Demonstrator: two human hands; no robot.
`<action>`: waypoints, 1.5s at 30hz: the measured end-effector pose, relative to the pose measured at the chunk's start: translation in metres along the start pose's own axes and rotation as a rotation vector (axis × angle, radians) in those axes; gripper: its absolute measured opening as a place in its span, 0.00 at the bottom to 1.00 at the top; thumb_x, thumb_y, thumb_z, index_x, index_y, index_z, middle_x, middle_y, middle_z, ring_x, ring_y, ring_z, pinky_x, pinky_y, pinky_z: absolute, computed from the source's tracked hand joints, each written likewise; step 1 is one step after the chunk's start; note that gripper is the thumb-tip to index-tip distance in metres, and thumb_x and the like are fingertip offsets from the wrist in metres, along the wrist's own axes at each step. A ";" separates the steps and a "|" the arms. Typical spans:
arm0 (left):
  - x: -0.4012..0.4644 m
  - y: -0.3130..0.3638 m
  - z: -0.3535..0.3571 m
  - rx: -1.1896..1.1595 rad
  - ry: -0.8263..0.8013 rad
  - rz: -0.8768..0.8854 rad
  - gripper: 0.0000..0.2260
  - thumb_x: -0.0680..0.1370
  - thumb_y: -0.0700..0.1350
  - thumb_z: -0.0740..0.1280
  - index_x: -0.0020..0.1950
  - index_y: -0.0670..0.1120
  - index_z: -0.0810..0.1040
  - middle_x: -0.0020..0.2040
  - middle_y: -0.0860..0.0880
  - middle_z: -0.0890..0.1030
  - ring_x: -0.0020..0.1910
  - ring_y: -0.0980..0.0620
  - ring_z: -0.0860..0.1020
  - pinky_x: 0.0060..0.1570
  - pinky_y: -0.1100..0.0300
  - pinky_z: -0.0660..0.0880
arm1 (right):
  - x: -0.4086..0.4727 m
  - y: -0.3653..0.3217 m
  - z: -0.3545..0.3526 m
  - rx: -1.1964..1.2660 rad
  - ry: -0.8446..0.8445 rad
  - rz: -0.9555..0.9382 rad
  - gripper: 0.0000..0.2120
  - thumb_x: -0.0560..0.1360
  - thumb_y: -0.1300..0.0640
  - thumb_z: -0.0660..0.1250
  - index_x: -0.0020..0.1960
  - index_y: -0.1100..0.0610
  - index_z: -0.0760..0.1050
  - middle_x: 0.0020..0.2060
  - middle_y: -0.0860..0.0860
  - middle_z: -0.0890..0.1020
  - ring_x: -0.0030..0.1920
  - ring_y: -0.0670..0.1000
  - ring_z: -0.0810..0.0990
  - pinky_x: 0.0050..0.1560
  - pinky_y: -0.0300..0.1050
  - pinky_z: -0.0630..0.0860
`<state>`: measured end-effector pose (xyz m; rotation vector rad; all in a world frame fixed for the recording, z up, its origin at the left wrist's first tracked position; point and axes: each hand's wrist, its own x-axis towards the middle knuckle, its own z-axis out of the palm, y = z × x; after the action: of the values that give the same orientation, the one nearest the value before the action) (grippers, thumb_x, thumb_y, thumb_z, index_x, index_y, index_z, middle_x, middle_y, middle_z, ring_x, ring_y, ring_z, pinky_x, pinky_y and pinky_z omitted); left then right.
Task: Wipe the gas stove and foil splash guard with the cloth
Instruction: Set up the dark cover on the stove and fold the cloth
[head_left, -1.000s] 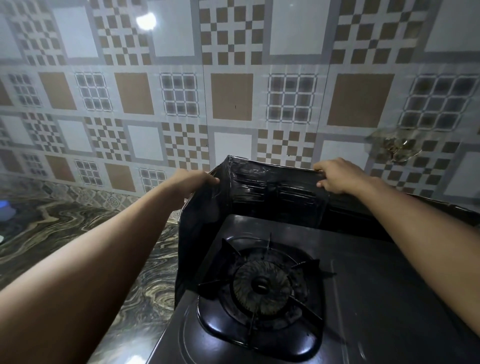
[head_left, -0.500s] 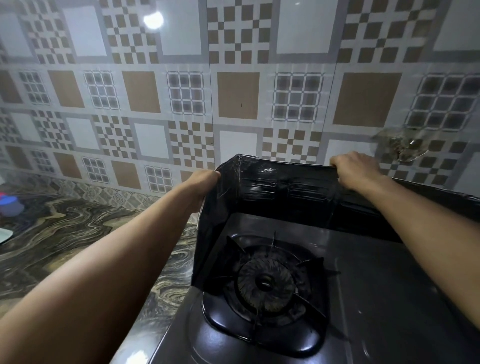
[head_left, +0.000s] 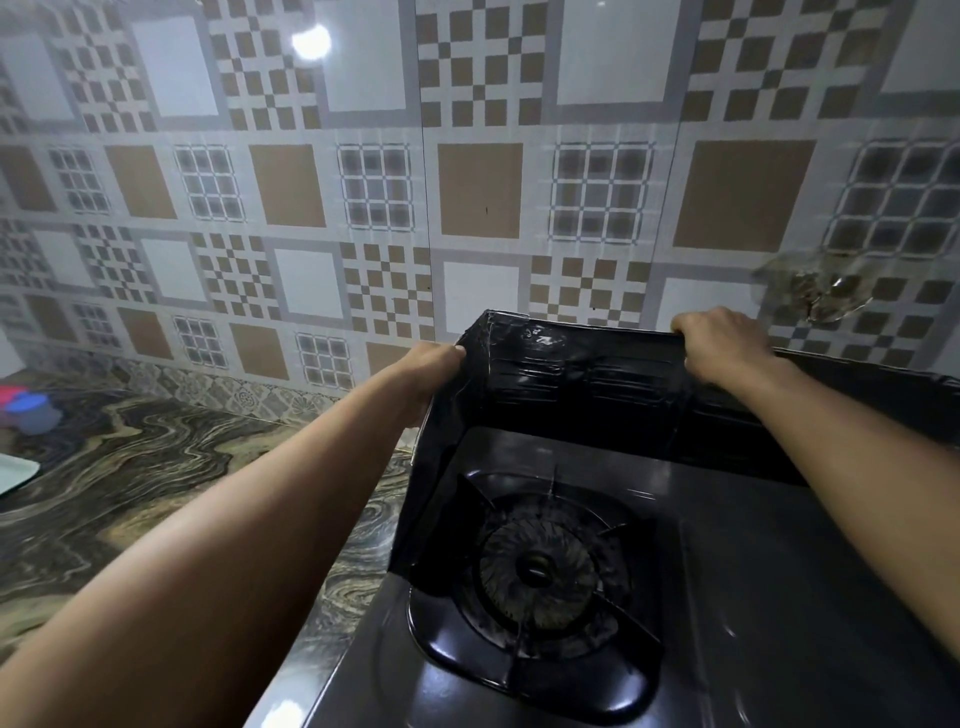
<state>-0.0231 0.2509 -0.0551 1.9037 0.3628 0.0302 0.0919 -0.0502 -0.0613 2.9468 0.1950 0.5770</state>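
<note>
Both hands grip the splash guard (head_left: 571, 374): left hand (head_left: 431, 371) pinches its left corner edge, right hand (head_left: 719, 343) curls over the back panel's top rim, stove (head_left: 753, 571) below.

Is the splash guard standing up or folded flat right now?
Standing: the splash guard rises behind and left of the burner, both hands gripping its top edge.

Patterned brown-and-white tiled wall (head_left: 467, 182) with lamp glare (head_left: 310, 40); dark marbled countertop (head_left: 130, 467) below, greasy stain (head_left: 815, 291) right.
</note>
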 end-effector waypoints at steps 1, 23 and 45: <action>0.000 0.000 0.000 0.003 -0.005 -0.002 0.15 0.79 0.43 0.61 0.57 0.32 0.77 0.52 0.33 0.81 0.51 0.35 0.81 0.55 0.37 0.77 | 0.000 0.000 0.000 -0.002 0.006 0.008 0.13 0.73 0.65 0.66 0.56 0.56 0.77 0.50 0.61 0.79 0.51 0.63 0.78 0.43 0.48 0.71; 0.008 -0.004 -0.002 -0.117 -0.121 -0.029 0.15 0.82 0.50 0.60 0.51 0.38 0.78 0.44 0.39 0.81 0.42 0.42 0.81 0.49 0.48 0.80 | 0.000 0.004 0.022 0.013 0.145 0.075 0.14 0.73 0.64 0.66 0.58 0.59 0.75 0.50 0.60 0.80 0.52 0.61 0.78 0.52 0.52 0.71; -0.021 -0.050 -0.079 -0.252 -0.498 -0.193 0.44 0.68 0.77 0.55 0.52 0.35 0.76 0.47 0.36 0.82 0.46 0.40 0.82 0.52 0.46 0.76 | -0.033 -0.058 -0.011 0.420 0.170 -0.018 0.22 0.74 0.61 0.67 0.68 0.55 0.69 0.64 0.54 0.74 0.61 0.58 0.73 0.57 0.51 0.73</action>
<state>-0.0703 0.3324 -0.0696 1.5541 0.1889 -0.4967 0.0514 0.0030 -0.0727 3.2880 0.4055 0.8826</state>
